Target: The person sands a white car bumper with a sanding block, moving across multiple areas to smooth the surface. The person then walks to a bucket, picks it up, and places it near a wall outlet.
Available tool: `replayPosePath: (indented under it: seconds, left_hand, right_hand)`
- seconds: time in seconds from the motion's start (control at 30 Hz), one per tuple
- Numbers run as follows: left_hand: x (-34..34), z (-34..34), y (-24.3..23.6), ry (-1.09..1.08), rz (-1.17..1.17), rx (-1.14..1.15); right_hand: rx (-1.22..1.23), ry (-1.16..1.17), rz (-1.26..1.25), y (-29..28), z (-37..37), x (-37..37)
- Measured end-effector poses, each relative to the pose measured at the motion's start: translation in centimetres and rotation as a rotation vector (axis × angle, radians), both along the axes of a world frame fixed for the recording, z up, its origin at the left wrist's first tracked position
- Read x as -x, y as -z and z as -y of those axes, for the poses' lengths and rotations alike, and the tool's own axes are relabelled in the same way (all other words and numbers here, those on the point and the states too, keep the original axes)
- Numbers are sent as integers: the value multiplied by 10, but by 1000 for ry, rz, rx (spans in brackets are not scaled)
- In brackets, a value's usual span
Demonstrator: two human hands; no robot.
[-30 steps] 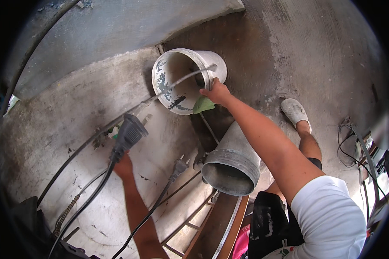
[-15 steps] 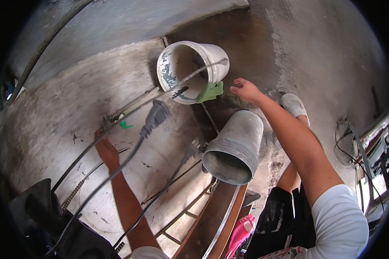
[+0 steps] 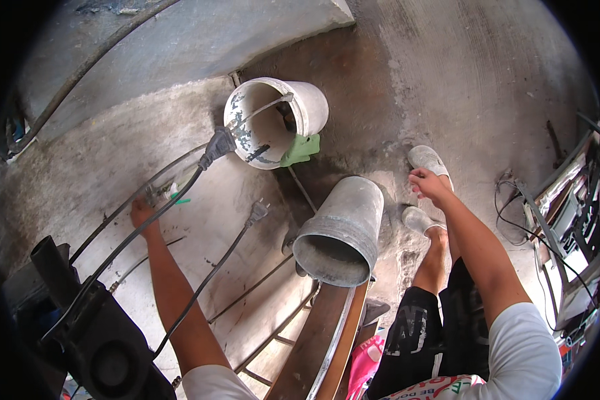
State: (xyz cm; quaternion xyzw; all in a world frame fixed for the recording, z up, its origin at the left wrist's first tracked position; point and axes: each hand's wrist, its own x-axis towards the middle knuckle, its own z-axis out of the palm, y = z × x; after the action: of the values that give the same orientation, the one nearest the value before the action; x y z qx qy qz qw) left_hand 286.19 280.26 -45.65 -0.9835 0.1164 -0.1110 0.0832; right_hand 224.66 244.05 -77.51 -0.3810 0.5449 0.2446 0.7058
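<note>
My left hand point(image 3: 142, 212) reaches to a small tap-like fitting point(image 3: 159, 193) with a green lever point(image 3: 179, 199), low by the pale surface. A dark cord crosses in front, and its fingertips are too unclear to make out a grip. My right hand point(image 3: 429, 185) hangs in the air above the shoes, fingers loosely bent and holding nothing. Between the hands a white bucket point(image 3: 313, 107) shows its flaking inside, with a green flap point(image 3: 301, 151) over its rim. Closer to me is a grey bucket point(image 3: 347, 212), its dark mouth facing me.
Two dark power plugs, one point(image 3: 220, 143) before the white bucket and another point(image 3: 257, 213) lower, dangle on cords. Black equipment point(image 3: 107, 347) fills the lower left. A brown board point(image 3: 313, 340) runs toward me beside pink cloth point(image 3: 365, 360). Cluttered gear and wires point(image 3: 573, 227) line the right.
My right hand has drawn back to the right, away from the white bucket. My left hand has shifted slightly at the green-levered fitting. The plugs have swung, and the whole view has shifted.
</note>
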Motion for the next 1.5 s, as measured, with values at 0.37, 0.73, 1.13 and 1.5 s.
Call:
replayPosePath:
  seconds: [0.37, 0.73, 1.13, 1.5]
  left_hand:
    - [-2, 1, -10, -69, 66, 376]
    - [11, -16, 7, -109, -118, 872]
    - [107, 47, 78, -463, -511, 1508]
    - [99, 40, 113, -360, -291, 1349]
  right_hand:
    - [123, -162, 0, -18, 9, 8]
    - [-9, -180, 15, -18, -22, -7]
    - [13, -159, -53, -19, -38, 15]
    - [211, -353, -93, 14, 8, 80]
